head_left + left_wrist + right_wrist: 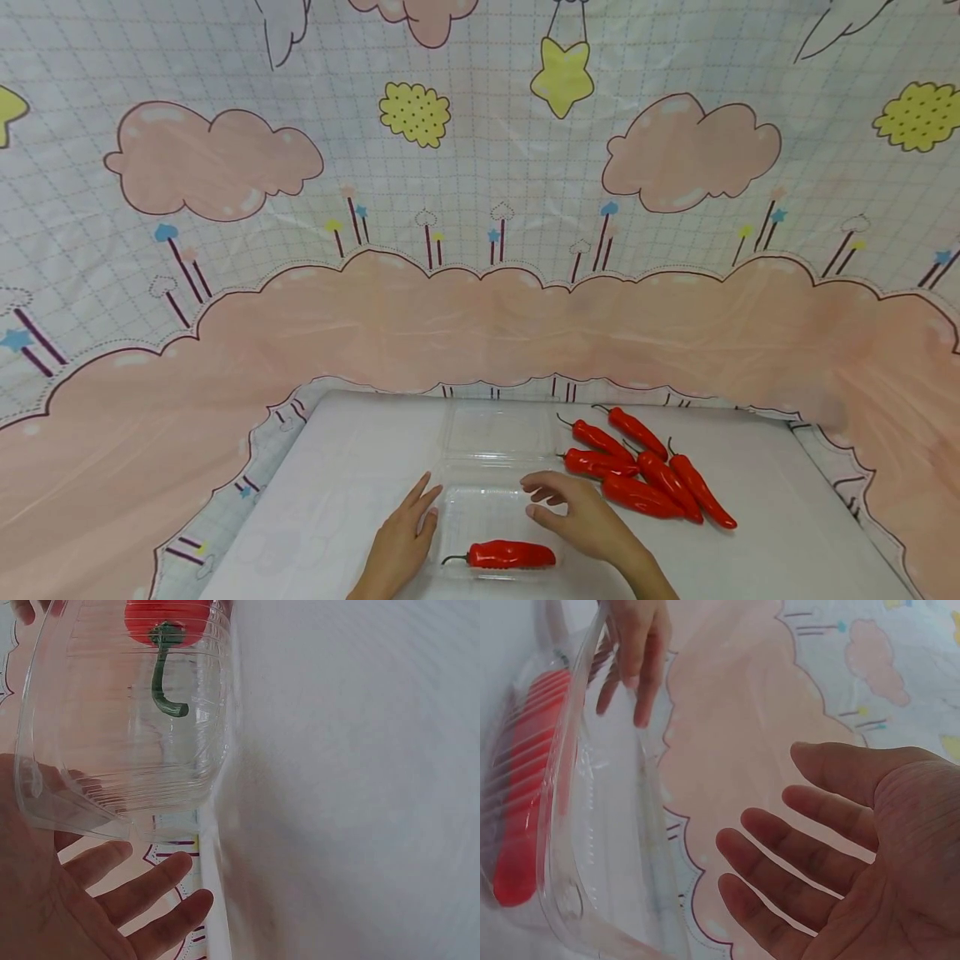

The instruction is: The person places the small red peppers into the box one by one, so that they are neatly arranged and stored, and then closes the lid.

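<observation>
A clear plastic clamshell box [483, 510] lies unfolded on the table, its lid [498, 435] folded back behind the base. Inside the base, along the near side, one red chili pepper [513, 554] lies crosswise, its green stem [159, 682] toward the left. My left hand [399, 542] is at the box's left side with fingers spread; whether it touches the wall, I cannot tell. Over the right side of the base hovers my right hand [585, 515], its fingers [795, 892] loosely bent and apart, holding nothing.
Several red chili peppers [637, 496] form a loose pile to the right of the box, close to my right hand. The white tabletop [330, 475] extends on both sides. A cloth [480, 325] printed with clouds and stars hangs behind the table.
</observation>
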A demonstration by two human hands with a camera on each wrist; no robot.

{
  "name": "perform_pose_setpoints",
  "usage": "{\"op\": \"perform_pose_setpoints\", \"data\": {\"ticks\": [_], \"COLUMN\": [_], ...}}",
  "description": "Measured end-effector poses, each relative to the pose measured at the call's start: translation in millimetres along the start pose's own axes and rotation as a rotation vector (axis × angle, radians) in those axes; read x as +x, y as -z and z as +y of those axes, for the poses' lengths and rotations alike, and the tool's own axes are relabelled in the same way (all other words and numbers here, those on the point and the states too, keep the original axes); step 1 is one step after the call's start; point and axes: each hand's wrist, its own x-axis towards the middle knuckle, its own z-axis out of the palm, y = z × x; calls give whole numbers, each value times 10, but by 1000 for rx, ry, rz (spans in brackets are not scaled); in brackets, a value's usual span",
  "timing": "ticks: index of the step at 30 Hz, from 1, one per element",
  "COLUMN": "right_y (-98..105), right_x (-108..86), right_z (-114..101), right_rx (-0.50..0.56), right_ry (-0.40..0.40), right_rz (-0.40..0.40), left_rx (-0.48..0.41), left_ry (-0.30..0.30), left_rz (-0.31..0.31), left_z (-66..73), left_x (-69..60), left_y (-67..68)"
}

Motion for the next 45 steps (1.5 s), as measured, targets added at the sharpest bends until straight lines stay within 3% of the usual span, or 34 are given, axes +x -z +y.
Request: {"op": "perform_pose_setpoints", "data": {"ticks": [36, 45], "right_y": [351, 419], "right_x": [-197, -222], "right_z": [399, 470], "right_rx": [-31, -46], "right_ry": [-65, -164], "right_rz": [218, 260], "left_rx": [5, 7], "left_ry": [6, -1], "left_rz": [9, 19], "left_z": [41, 43], "left_x": [-63, -65], "left_y": [-2, -8]}}
